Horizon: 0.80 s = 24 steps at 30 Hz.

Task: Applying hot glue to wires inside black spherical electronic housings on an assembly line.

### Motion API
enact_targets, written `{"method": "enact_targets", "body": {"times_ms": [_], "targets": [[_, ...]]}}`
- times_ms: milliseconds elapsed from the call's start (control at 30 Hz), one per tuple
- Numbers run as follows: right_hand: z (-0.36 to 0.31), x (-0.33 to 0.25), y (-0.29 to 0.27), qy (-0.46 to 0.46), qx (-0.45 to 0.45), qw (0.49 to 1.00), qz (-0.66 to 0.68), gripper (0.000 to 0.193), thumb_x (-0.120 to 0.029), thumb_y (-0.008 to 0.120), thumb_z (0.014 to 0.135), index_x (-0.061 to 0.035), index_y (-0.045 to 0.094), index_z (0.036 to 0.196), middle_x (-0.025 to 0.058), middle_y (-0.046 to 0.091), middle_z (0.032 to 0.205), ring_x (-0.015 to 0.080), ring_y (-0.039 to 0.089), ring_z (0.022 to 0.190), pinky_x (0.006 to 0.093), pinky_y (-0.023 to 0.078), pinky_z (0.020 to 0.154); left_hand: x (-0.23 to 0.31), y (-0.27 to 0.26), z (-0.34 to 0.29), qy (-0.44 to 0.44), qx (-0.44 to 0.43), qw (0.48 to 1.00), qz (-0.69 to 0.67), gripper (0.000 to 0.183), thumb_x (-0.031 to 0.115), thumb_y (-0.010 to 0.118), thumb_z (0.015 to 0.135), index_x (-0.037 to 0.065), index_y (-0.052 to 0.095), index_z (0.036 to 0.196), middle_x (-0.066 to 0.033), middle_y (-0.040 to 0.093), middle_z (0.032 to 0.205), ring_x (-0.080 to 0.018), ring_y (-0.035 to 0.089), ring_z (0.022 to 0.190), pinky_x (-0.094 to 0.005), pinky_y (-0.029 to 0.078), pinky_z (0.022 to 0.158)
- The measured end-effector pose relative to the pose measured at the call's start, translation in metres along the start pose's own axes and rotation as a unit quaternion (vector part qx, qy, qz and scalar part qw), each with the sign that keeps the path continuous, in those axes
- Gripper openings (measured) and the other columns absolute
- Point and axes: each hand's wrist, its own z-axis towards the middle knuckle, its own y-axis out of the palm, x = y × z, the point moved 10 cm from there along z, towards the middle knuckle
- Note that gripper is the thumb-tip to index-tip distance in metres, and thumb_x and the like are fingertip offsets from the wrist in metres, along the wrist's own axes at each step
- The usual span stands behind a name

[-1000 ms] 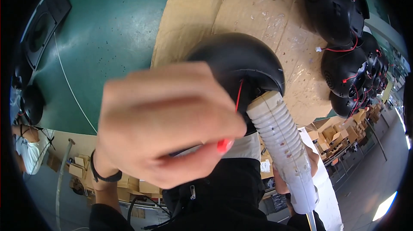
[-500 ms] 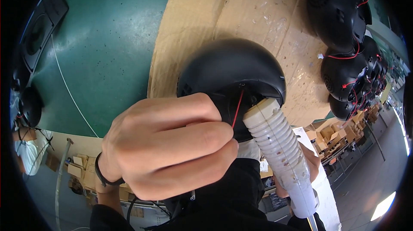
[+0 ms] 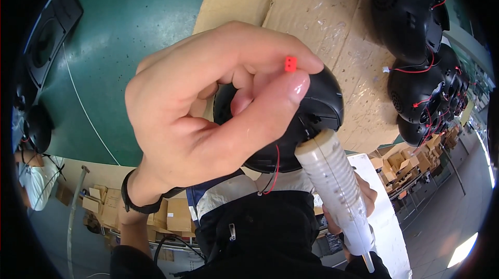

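Okay, so the left hand (image 3: 179,102) pinches a small red connector (image 3: 290,63) over the black housing (image 3: 321,103) at the near edge of the table (image 3: 122,45); right hand (image 3: 368,195) grips a white ribbed tool (image 3: 335,188). Looks like connector-handling; next move probably wants steady fingers.

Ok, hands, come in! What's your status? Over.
Left hand pinching red connector. Right hand gripping whitish ribbed tool. Black round housing partly hidden behind left hand.
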Motion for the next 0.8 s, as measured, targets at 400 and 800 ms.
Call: {"method": "enact_targets", "body": {"times_ms": [400,800], "targets": [[-0.025,0.030,0.015,0.018,-0.003,0.994,0.108,0.020,-0.003,0.078,0.079,0.0059,0.068,0.094,0.0222,0.073,0.102,0.0342,0.074,0.090,0.0370,0.058,0.076,-0.010,-0.005,-0.005,-0.062,0.045,0.996,-0.036,0.013,-0.005,0.064,0.098,-0.008,0.069,0.109,-0.0123,0.072,0.100,-0.0142,0.070,0.085,-0.0259,0.056,0.079],[-0.051,0.030,-0.007,0.089,0.014,0.994,0.068,0.024,-0.007,0.085,0.072,0.0036,0.071,0.090,0.0170,0.072,0.089,0.0312,0.073,0.079,0.0349,0.057,0.073,0.028,-0.017,-0.081,0.060,0.137,0.985,0.088,0.029,0.001,0.086,0.073,-0.002,0.066,0.095,-0.0148,0.072,0.091,-0.0237,0.069,0.071,-0.0309,0.055,0.064]]}}
